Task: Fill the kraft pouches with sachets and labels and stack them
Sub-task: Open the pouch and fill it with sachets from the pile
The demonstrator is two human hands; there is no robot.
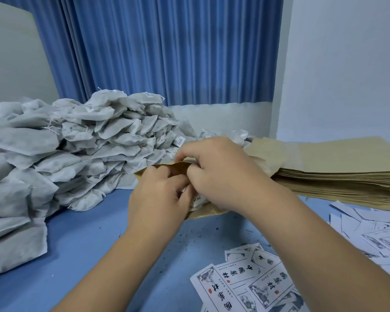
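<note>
The desk (95, 255) is covered in blue. Its left side is taken up by a heaped pile of white sachets (65, 143), which runs back to the far edge under the curtain (167, 52). A flat stack of pouches (336, 176) is laid along the right side toward the far right corner, below the wall (347, 75). Printed labels (245, 282) are scattered loose and overlapping at the near right, and more lie just below the stack. Open desk surface is left in a band between the pile and the labels, under both forearms; dark crumbs (189, 239) are strewn across it.

One pouch (167, 168) is held above the middle of the desk, between the pile and the stack, with its mouth turned toward the pile. The near side of the pouch is gripped by the left hand (158, 199), fingers curled. The upper lip of the mouth is pinched by the right hand (218, 172) between thumb and fingers. Both hands touch at the mouth. A white sachet (196, 199) is seen inside the pouch between the hands; how many are inside cannot be told.
</note>
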